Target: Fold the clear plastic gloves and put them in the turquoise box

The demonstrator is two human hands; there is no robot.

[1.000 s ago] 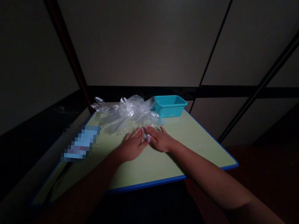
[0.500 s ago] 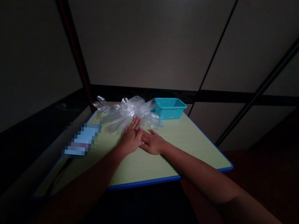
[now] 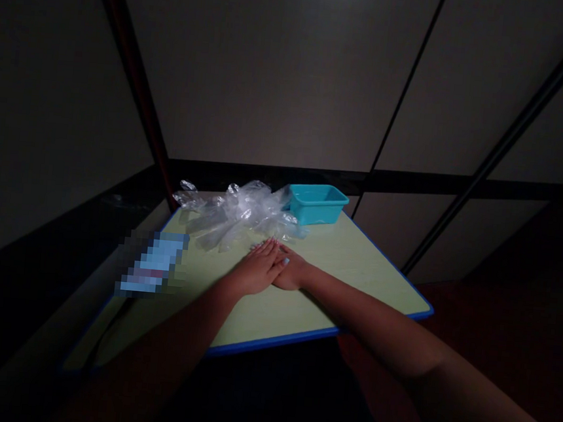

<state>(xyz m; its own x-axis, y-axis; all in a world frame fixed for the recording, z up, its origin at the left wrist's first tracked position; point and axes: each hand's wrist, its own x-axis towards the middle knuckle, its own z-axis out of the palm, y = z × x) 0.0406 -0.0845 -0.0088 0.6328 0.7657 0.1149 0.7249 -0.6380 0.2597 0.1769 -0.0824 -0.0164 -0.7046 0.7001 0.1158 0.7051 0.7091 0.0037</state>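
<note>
My left hand (image 3: 255,274) lies flat with its fingers stretched out, resting across the fingers of my right hand (image 3: 292,271). The right hand is palm down on the pale green table top (image 3: 350,263), and its fingers are mostly covered by the left one. Neither hand shows anything held; whatever may be under the right palm is hidden. Just beyond the fingertips lies a spread heap of thin, clear crumpled plastic (image 3: 244,211), which looks like bags or film. Both hands are apart from it.
A turquoise plastic basket (image 3: 318,208) stands at the back of the table, touching or close to the plastic. At the left edge lies a blurred, light blue flat object (image 3: 153,265). Dark-trimmed panels (image 3: 282,93) rise behind the table, which has a blue edge (image 3: 274,343).
My left hand has drawn back from the plastic and turned to the right, now lying over the right hand's fingers. The right hand has stayed nearly in place.
</note>
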